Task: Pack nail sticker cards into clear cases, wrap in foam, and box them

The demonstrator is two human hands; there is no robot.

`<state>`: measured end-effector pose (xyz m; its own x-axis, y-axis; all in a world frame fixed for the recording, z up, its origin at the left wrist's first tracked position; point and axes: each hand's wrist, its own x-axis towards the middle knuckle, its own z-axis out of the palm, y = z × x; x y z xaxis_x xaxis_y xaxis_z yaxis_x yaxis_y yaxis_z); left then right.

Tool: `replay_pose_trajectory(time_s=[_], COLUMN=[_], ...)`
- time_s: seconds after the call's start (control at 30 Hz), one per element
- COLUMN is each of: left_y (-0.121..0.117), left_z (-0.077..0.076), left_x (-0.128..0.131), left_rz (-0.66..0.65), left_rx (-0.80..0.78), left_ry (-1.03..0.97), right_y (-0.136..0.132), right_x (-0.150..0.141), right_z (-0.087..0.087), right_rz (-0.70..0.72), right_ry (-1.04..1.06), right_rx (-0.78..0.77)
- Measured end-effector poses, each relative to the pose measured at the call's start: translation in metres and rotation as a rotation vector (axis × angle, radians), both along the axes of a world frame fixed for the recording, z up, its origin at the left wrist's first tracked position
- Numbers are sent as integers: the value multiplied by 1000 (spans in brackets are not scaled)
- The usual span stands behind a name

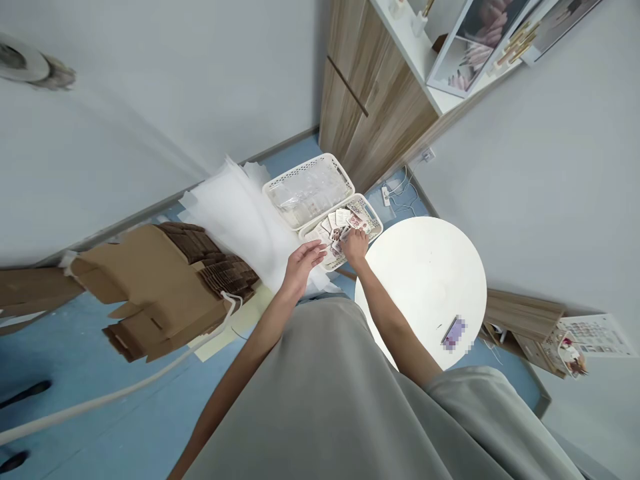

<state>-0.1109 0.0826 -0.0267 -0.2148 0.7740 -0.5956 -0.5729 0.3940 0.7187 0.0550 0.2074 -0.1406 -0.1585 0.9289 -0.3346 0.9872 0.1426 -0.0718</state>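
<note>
Both my hands reach down into a white perforated basket [374, 219] on the blue floor that holds several small printed cards [342, 217]. My right hand [354, 245] is closed, fingers curled among the cards; what it grips is too small to make out. My left hand [303, 262] hovers at the basket's near edge with fingers stretched out and apart, touching or nearly touching a card. A second, larger white basket [306, 167] with clear plastic bags inside stands just behind the first.
A round white table [425, 280] with a phone [454, 333] stands right of the baskets. White foam sheets [235, 213] and flattened brown cardboard boxes [165, 287] lie left. A wooden cabinet [370, 100] stands behind, and a power strip [385, 195] with cables lies by the wall.
</note>
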Motion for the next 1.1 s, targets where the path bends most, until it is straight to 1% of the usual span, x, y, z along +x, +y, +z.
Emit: replay_pose_trajectory(time_s=[0.13,0.23,0.33,0.43,0.53,0.63,0.73,0.83,0.97,1.1], left_y=[-11,-23,-39,-57,-74,-89,-106,-123,-140,-149], left_z=[2,4,3,-1,-5,-6,-5,-5,-1,10], left_x=[-10,-15,-16,-13,-5,10,31,53,80,104], left_rz=[-21,-32,-45,-69,-73,-109,-229,-347,-492,-601], left_rx=[22,48,69,92,85,55,58,64,75,138], left_ry=[9,8,4,11,2,-61,-139,-199,-240,-185], right_y=[-4,-9,-21,-41,-72,-113,-156,-196,-240,-268], right_x=[0,0,1,3,8,21,40,63,95,128], right_z=[9,20,32,50,75,102,124,138,151,163], right_rz=[-30,-107,-264,-438,-528,-527,-505,-493,-532,-601], right_ry=[56,167,399,755,1075,1238,1351,1452,1508,1526], right_rx=[-12,-49,-91,-138,-243,-339,-381,-407,-337,-192])
